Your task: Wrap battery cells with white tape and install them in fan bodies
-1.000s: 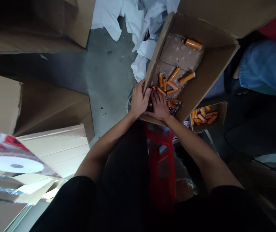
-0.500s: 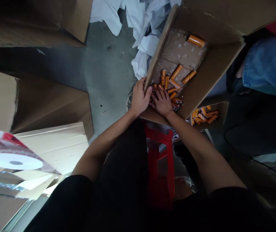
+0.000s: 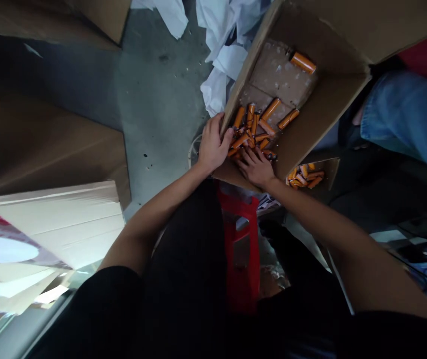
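My left hand (image 3: 214, 144) is closed over the left wall of a large open cardboard box (image 3: 252, 57), its thumb on the inner side. Inside the box, at the near end, my right hand (image 3: 257, 167) lies palm down with fingers spread, touching the lower edge of a heap of orange cylindrical battery cells (image 3: 266, 127). Nothing shows gripped in it, though its fingertips are partly hidden among the cells. One orange cell (image 3: 303, 63) lies apart towards the far end of the box.
A smaller carton (image 3: 332, 172) holding several orange cells stands right of the large box. Below is a red plastic stool (image 3: 248, 239). White crumpled sheets (image 3: 215, 89) lie to the left, with cardboard boxes (image 3: 56, 139) beyond. A person's denim-clad leg (image 3: 403, 114) is at the right.
My right hand has drawn back slightly towards the near wall, and more orange cells show beyond its fingers. My left hand stays on the box wall. The whole view has shifted a little.
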Available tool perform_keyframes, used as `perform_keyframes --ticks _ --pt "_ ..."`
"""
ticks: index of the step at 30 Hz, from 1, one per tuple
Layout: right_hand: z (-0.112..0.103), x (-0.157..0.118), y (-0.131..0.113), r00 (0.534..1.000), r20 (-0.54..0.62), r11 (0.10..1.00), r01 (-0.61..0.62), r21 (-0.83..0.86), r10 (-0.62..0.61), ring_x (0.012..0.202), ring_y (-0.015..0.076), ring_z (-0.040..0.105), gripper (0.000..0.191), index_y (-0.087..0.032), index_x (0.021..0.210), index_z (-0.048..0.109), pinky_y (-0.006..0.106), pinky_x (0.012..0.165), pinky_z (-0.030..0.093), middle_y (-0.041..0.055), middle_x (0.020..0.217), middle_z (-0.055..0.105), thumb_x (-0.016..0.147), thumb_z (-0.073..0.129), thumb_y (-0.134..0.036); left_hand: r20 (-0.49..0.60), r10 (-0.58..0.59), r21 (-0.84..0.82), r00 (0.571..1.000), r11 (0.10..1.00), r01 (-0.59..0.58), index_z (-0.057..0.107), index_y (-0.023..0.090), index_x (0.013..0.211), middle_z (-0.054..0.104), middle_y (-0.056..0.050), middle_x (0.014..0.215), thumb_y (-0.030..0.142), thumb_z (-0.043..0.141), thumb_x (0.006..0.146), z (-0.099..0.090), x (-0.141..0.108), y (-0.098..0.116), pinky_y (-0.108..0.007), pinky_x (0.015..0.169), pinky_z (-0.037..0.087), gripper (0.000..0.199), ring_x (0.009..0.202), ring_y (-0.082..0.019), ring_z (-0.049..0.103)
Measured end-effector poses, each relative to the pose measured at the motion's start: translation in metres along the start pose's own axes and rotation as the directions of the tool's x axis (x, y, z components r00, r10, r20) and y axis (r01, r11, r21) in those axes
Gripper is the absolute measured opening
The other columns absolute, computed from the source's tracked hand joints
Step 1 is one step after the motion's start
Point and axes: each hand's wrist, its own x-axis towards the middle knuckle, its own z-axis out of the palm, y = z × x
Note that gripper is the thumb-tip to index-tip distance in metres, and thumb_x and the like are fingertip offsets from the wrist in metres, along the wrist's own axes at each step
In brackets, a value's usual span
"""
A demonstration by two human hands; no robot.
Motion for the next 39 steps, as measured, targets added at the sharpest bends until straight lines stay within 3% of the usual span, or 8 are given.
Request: perform_keyframes --ticks 5,13,17,21,24,29,34,39 --pt "0.019 0.013 0.007 0.999 0.047 0.998 0.022 -0.050 -0.020 0.161 0.0345 0.026 0.060 -0.006 0.160 0.045 0.061 0.133 0.015 0.0205 0.166 0.044 0.111 0.033 -0.038 -0.002 0.001 -0.054 1.000 0.999 -0.001 0.046 0.023 0.151 0.056 -0.016 0.150 0.072 0.035 0.105 0.004 0.003 -0.001 -0.045 0.126 0.035 0.068 0.145 -0.028 0.049" --pt "-0.007 0.064 0.005 0.999 -0.028 0.993 -0.039 -0.111 0.037 0.135 0.0359 0.047 0.048 -0.014 0.145 0.061 0.059 0.123 0.025 0.0183 0.149 0.058 0.109 0.037 -0.035 0.016 0.161 0.197 0.987 0.967 -0.161 0.055 0.019 0.145 0.054 -0.018 0.154 0.063 0.038 0.106 -0.008 -0.011 0.016 -0.056 0.125 0.029 0.061 0.146 -0.035 0.045" --pt "-0.054 0.036 0.029 0.995 0.071 0.990 0.082 -0.114 -0.075 0.127 0.0331 0.052 0.038 -0.015 0.133 0.066 0.047 0.109 0.041 0.0161 0.136 0.064 0.103 0.047 -0.028 0.452 0.405 0.178 0.795 0.832 -0.525 0.072 0.019 0.113 0.073 -0.013 0.116 0.043 0.039 0.110 0.010 -0.026 0.048 -0.048 0.102 0.047 0.041 0.114 -0.029 0.063" --pt "-0.085 -0.003 0.047 0.973 0.227 0.958 0.020 -0.287 0.048 0.132 0.0391 0.051 0.047 -0.010 0.132 0.065 0.048 0.103 0.045 0.0217 0.138 0.063 0.090 0.067 -0.031 0.596 0.386 0.248 0.704 0.746 -0.619 0.071 0.012 0.122 0.069 -0.018 0.128 0.034 0.055 0.103 0.063 -0.028 0.058 -0.047 0.099 0.046 0.033 0.121 -0.033 0.059" --pt "-0.083 -0.014 0.046 0.929 0.297 0.916 -0.093 -0.391 0.221 0.124 0.0394 0.058 0.050 -0.008 0.131 0.065 0.049 0.100 0.046 0.0245 0.134 0.066 0.088 0.071 -0.034 0.723 0.427 0.164 0.543 0.658 -0.735 0.071 0.014 0.129 0.068 -0.017 0.133 0.035 0.070 0.096 0.097 -0.024 0.046 -0.049 0.105 0.042 0.039 0.132 -0.036 0.052" --pt "-0.078 0.002 0.045 0.905 0.357 0.940 -0.110 -0.324 0.229 0.120 0.0365 0.064 0.035 -0.009 0.127 0.069 0.047 0.096 0.046 0.0241 0.121 0.074 0.102 0.048 -0.021 0.719 0.527 0.076 0.453 0.589 -0.805 0.075 0.025 0.126 0.071 -0.013 0.129 0.022 0.059 0.102 0.110 -0.021 0.028 -0.047 0.100 0.041 0.029 0.122 -0.029 0.058" --pt "-0.084 0.010 0.046 0.888 0.373 0.940 -0.157 -0.303 0.268 0.110 0.0372 0.071 0.039 -0.015 0.132 0.070 0.045 0.086 0.051 0.0230 0.117 0.076 0.105 0.044 -0.028 0.817 0.549 -0.135 0.175 0.477 -0.869 0.080 0.028 0.110 0.069 -0.003 0.141 0.015 0.052 0.102 0.108 -0.016 0.027 -0.040 0.113 0.038 0.032 0.132 -0.022 0.055" --pt "-0.082 0.010 0.049 0.879 0.396 0.944 -0.154 -0.292 0.266 0.111 0.0369 0.072 0.046 -0.024 0.148 0.059 0.046 0.087 0.052 0.0207 0.120 0.075 0.108 0.038 -0.029 0.875 0.465 -0.130 0.133 0.492 -0.861 0.081 0.027 0.096 0.075 -0.004 0.127 0.016 0.054 0.098 0.107 -0.006 0.023 -0.039 0.124 0.030 0.030 0.142 -0.022 0.049"
